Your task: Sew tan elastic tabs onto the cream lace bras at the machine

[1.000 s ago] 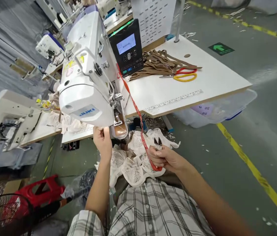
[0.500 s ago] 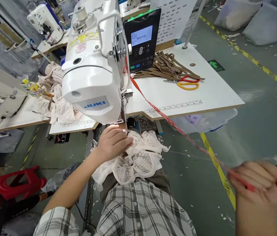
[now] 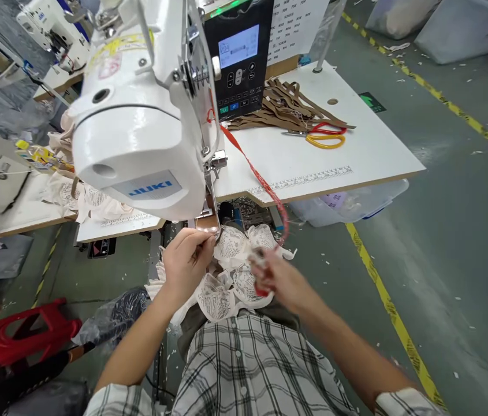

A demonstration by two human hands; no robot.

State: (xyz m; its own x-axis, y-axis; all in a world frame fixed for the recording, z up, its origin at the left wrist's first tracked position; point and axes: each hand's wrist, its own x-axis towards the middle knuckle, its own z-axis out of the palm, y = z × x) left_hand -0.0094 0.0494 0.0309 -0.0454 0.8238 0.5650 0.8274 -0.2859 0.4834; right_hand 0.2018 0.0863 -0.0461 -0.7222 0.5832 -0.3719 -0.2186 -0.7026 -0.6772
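Note:
A white Juki sewing machine (image 3: 140, 133) stands over a white table (image 3: 304, 162). Cream lace garment pieces (image 3: 235, 271) lie bunched in my lap below the needle. My left hand (image 3: 187, 263) pinches the lace just under the presser foot, fingers closed on it. My right hand (image 3: 278, 280) is blurred by motion over the lace; it seems to hold a red cord (image 3: 261, 182) that runs up to the machine head, and something small and red shows at its fingers.
Brown straps (image 3: 287, 107) and red-and-yellow scissors (image 3: 324, 136) lie on the table by a black control panel (image 3: 237, 58). A clear bin (image 3: 356, 202) sits under the table edge. More lace (image 3: 83, 196) lies left of the machine. A red stool (image 3: 22, 329) stands at lower left.
My right hand swung back in from the far right to the lace in my lap, and the red cord went slack into a loop. My left hand stayed by the presser foot.

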